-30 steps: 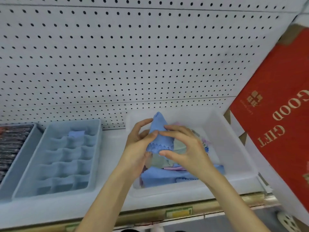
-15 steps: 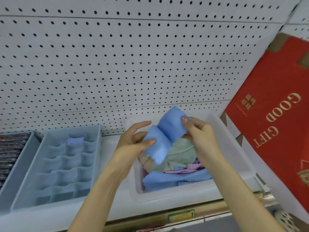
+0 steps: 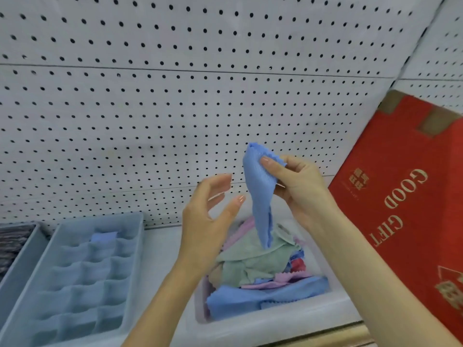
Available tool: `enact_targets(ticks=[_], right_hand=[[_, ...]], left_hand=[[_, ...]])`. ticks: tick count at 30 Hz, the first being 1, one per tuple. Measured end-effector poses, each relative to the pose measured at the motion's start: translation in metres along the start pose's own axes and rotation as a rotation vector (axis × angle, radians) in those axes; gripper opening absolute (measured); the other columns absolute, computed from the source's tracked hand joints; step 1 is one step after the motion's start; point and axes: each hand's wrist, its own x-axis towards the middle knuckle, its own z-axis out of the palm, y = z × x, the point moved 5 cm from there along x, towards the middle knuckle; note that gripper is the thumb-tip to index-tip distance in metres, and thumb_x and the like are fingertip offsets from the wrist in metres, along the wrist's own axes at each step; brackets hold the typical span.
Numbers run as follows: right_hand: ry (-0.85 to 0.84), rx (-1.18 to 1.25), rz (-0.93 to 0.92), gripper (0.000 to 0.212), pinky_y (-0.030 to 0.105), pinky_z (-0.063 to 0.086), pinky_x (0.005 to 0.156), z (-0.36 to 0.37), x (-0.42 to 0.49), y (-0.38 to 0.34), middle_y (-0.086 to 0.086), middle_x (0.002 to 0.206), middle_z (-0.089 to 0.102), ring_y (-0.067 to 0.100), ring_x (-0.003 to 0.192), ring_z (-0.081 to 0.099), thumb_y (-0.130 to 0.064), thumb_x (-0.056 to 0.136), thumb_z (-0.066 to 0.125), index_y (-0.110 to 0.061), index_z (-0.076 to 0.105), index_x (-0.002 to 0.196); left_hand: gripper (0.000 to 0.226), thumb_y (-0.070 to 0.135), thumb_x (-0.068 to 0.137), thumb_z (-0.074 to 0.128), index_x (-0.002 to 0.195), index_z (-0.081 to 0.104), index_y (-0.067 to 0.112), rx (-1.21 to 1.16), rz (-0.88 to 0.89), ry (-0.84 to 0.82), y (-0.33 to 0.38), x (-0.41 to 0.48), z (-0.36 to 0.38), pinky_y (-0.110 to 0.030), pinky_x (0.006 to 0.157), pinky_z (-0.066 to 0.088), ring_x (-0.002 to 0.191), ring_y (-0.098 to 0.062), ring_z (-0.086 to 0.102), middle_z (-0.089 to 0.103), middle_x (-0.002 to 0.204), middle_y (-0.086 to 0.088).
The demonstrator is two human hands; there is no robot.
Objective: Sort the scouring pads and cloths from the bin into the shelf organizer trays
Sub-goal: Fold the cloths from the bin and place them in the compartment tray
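My right hand [image 3: 298, 189] pinches the top of a blue cloth [image 3: 259, 194], which hangs down above the white bin [image 3: 275, 321]. Just left of the cloth, my left hand [image 3: 210, 219] is held up with relaxed fingers and holds nothing. The bin holds several cloths: green [image 3: 253, 264], pink and blue [image 3: 265, 296]. At the left lies the pale blue organizer tray [image 3: 75, 276] with many small cells; a folded blue cloth [image 3: 103, 237] sits in a cell of its back row.
A second tray [image 3: 17, 266] at the far left holds dark pads [image 3: 13, 239]. A red gift box [image 3: 406, 209] leans at the right beside the bin. White pegboard [image 3: 175, 96] forms the back wall. The shelf's front edge [image 3: 325, 336] runs below the bin.
My right hand lifted the blue cloth higher above the bin. My left hand let go of it and now hangs open beside it.
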Motion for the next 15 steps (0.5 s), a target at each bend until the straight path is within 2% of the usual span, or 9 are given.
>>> enact_targets(ticks=[1, 3, 5, 6, 8, 10, 11, 13, 15], right_hand=[[0.008, -0.017, -0.017, 0.017, 0.032, 0.054, 0.064, 0.004, -0.003, 0.0, 0.014, 0.074, 0.065, 0.023, 0.069, 0.064, -0.018, 0.076, 0.073, -0.003, 0.066, 0.075], [0.01, -0.007, -0.021, 0.04, 0.038, 0.052, 0.067, 0.01, -0.007, 0.002, 0.019, 0.078, 0.058, 0.028, 0.073, 0.058, -0.027, 0.064, 0.077, 0.007, 0.061, 0.081], [0.002, 0.033, 0.006, 0.048, 0.034, 0.05, 0.062, 0.014, -0.009, 0.004, 0.018, 0.08, 0.053, 0.027, 0.073, 0.054, -0.026, 0.061, 0.077, 0.008, 0.06, 0.09], [-0.004, 0.038, 0.019, 0.045, 0.031, 0.05, 0.059, 0.015, -0.01, 0.005, 0.016, 0.077, 0.054, 0.025, 0.07, 0.055, -0.025, 0.061, 0.077, 0.006, 0.06, 0.088], [-0.011, 0.011, 0.023, 0.031, 0.026, 0.05, 0.054, 0.014, -0.011, 0.007, 0.012, 0.069, 0.058, 0.02, 0.061, 0.058, -0.024, 0.062, 0.077, -0.001, 0.059, 0.072], [-0.029, -0.049, -0.007, 0.018, 0.024, 0.049, 0.051, 0.012, -0.012, 0.009, 0.012, 0.066, 0.062, 0.02, 0.057, 0.058, -0.029, 0.063, 0.076, -0.013, 0.067, 0.063], [-0.045, -0.082, -0.02, 0.021, 0.025, 0.049, 0.052, 0.011, -0.013, 0.01, 0.016, 0.068, 0.064, 0.022, 0.057, 0.059, -0.034, 0.065, 0.074, -0.013, 0.071, 0.066], [-0.082, -0.12, -0.03, 0.042, 0.026, 0.051, 0.055, 0.009, -0.015, 0.013, 0.024, 0.075, 0.066, 0.024, 0.061, 0.061, -0.043, 0.072, 0.064, -0.002, 0.073, 0.081], [-0.115, -0.127, -0.01, 0.051, 0.024, 0.049, 0.055, 0.006, -0.017, 0.016, 0.019, 0.076, 0.067, 0.019, 0.062, 0.06, -0.046, 0.081, 0.052, 0.0, 0.072, 0.091]], left_hand=[[0.033, 0.032, 0.08, 0.068, 0.112, 0.062, 0.027, -0.045, 0.047, -0.028, 0.011, 0.001, 0.008, -0.018, 0.096, 0.046, 0.113, -0.004, 0.06, 0.066, 0.115, 0.016], [0.042, 0.037, 0.081, 0.065, 0.121, 0.061, 0.024, -0.13, 0.061, -0.111, 0.02, 0.002, 0.025, -0.021, 0.096, 0.047, 0.116, -0.008, 0.06, 0.066, 0.12, 0.012], [0.051, 0.035, 0.08, 0.064, 0.129, 0.057, 0.023, -0.222, 0.031, -0.145, 0.017, 0.001, 0.033, -0.02, 0.092, 0.05, 0.118, -0.01, 0.06, 0.065, 0.125, 0.01], [0.053, 0.032, 0.08, 0.066, 0.131, 0.055, 0.024, -0.252, 0.018, -0.152, 0.015, -0.001, 0.035, -0.019, 0.09, 0.05, 0.118, -0.01, 0.06, 0.064, 0.126, 0.011], [0.059, 0.021, 0.08, 0.074, 0.132, 0.05, 0.033, -0.236, -0.01, -0.149, 0.009, -0.004, 0.037, -0.019, 0.088, 0.051, 0.117, -0.009, 0.061, 0.065, 0.124, 0.014], [0.064, 0.007, 0.08, 0.075, 0.13, 0.048, 0.039, -0.183, -0.037, -0.133, 0.004, -0.007, 0.038, -0.02, 0.085, 0.053, 0.111, -0.009, 0.064, 0.068, 0.118, 0.014], [0.062, 0.003, 0.081, 0.074, 0.128, 0.05, 0.037, -0.162, -0.048, -0.128, 0.001, -0.008, 0.038, -0.023, 0.086, 0.054, 0.109, -0.01, 0.065, 0.069, 0.116, 0.013], [0.052, 0.001, 0.085, 0.069, 0.127, 0.052, 0.027, -0.173, -0.071, -0.121, -0.001, -0.008, 0.035, -0.03, 0.089, 0.055, 0.105, -0.014, 0.068, 0.071, 0.114, 0.006], [0.037, 0.004, 0.091, 0.062, 0.125, 0.054, 0.016, -0.221, -0.118, -0.104, -0.005, -0.006, 0.03, -0.028, 0.088, 0.054, 0.102, -0.016, 0.069, 0.073, 0.109, -0.001]])
